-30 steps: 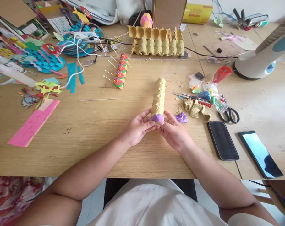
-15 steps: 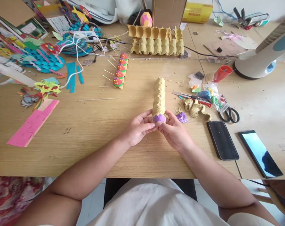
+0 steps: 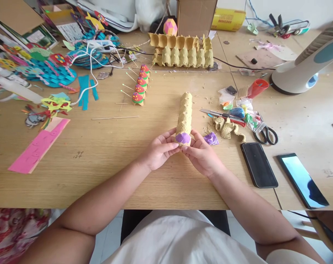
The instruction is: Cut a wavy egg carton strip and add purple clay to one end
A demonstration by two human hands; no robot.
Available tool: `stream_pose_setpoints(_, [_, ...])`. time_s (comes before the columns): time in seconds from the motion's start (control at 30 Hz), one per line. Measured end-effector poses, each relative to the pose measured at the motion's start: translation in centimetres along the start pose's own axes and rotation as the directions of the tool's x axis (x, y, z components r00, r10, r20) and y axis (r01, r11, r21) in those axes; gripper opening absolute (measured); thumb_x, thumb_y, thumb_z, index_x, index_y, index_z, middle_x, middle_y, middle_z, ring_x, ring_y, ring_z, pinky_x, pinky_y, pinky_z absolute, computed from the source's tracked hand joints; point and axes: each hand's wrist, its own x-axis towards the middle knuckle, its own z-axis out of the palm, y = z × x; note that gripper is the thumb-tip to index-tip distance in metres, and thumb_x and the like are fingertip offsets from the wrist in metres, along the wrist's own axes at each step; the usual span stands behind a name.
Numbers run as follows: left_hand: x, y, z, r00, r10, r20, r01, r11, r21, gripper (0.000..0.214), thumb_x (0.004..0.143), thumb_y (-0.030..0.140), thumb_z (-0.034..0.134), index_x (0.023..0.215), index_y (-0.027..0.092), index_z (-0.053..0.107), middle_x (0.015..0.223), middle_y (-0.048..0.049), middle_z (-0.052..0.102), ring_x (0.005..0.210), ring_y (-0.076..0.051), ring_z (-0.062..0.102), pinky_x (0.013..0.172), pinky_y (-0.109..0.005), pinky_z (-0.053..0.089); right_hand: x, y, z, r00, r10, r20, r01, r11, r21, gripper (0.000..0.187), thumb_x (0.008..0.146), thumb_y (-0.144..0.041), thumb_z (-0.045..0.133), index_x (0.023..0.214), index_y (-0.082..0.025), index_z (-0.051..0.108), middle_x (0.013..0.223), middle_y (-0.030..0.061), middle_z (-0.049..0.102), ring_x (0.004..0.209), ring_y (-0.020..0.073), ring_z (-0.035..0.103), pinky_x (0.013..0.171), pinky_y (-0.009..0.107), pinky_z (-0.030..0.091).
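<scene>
I'm watching the left hand (image 3: 162, 149) and right hand (image 3: 201, 152) gripping the near end of the egg-carton strip (image 3: 184, 113), which is lying between them, pointing away from the front edge of the bench (image 3: 160, 190). I'm judging they're shaping its purple patch (image 3: 183, 138); the next move is probably calling for light, even pressing.

1. Worktop (image 3: 72, 190), right side: black phone (image 3: 259, 165); dark slab (image 3: 302, 180) with pale, reflecting screen just beside it.
2. Left: pink paper strip (image 3: 39, 146), lying aslant.
3. Far right: white-and-blue appliance (image 3: 289, 77); red cup (image 3: 257, 88) near its base.
4. Back: brown cardboard box (image 3: 194, 17), yellow roll (image 3: 229, 20) to its right, faceted pink-and-yellow ball (image 3: 170, 27) to its left.
</scene>
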Motion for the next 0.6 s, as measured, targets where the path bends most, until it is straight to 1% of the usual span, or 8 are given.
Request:
stream_pose_setpoints(0.1, [0.07, 0.09, -0.13, 1.000, -0.002, 0.005, 0.002, 1.000, -0.016, 0.051, 0.078, 0.006, 0.080, 0.125, 0.022, 0.073, 0.099, -0.0008, 0.080, 0.086, -0.009, 0.074, 0.079, -0.016, 0.059, -0.13, -0.33, 0.00, 1.000, 0.026, 0.001, -0.026, 1.000, 0.016, 0.058, 0.072, -0.020, 0.090, 0.122, -0.031, 0.063, 0.098, -0.0047, 0.075, 0.084, 0.0120, 0.067, 0.086, 0.029, 0.054])
stream_pose_setpoints(0.23, [0.10, 0.03, -0.27, 1.000, -0.005, 0.004, 0.005, 1.000, -0.001, 0.052, 0.079, 0.006, 0.079, 0.127, 0.023, 0.072, 0.102, -0.0015, 0.080, 0.088, -0.010, 0.075, 0.079, -0.017, 0.059, -0.08, -0.48, -0.26, 0.998, 0.046, -0.048, -0.044, 0.998, 0.047, 0.046, 0.077, -0.028, 0.088, 0.117, -0.031, 0.065, 0.099, -0.0035, 0.075, 0.088, 0.0133, 0.068, 0.088, 0.030, 0.054])
stream_pose_setpoints(0.43, [0.00, 0.11, -0.21, 1.000, -0.012, 0.018, 0.012, 1.000, 0.002, 0.053, 0.079, 0.008, 0.080, 0.130, 0.022, 0.070, 0.106, -0.0032, 0.079, 0.090, -0.011, 0.074, 0.080, -0.018, 0.059, 0.19, -0.09, -0.65, 0.996, 0.038, -0.078, -0.033, 0.998, 0.055, 0.046, 0.075, -0.027, 0.090, 0.114, -0.030, 0.066, 0.095, -0.0047, 0.075, 0.085, 0.0129, 0.068, 0.084, 0.028, 0.054])
stream_pose_setpoints(0.6, [0.12, -0.16, -0.36, 1.000, 0.008, -0.012, -0.008, 1.000, -0.010, 0.049, 0.082, 0.014, 0.083, 0.129, 0.021, 0.070, 0.099, -0.0024, 0.079, 0.084, -0.010, 0.075, 0.074, -0.016, 0.059, -0.01, -0.45, -0.30, 0.998, 0.051, -0.042, -0.049, 0.997, 0.056, 0.042, 0.079, -0.032, 0.087, 0.116, -0.029, 0.067, 0.101, -0.0028, 0.075, 0.087, 0.0130, 0.068, 0.086, 0.029, 0.054])
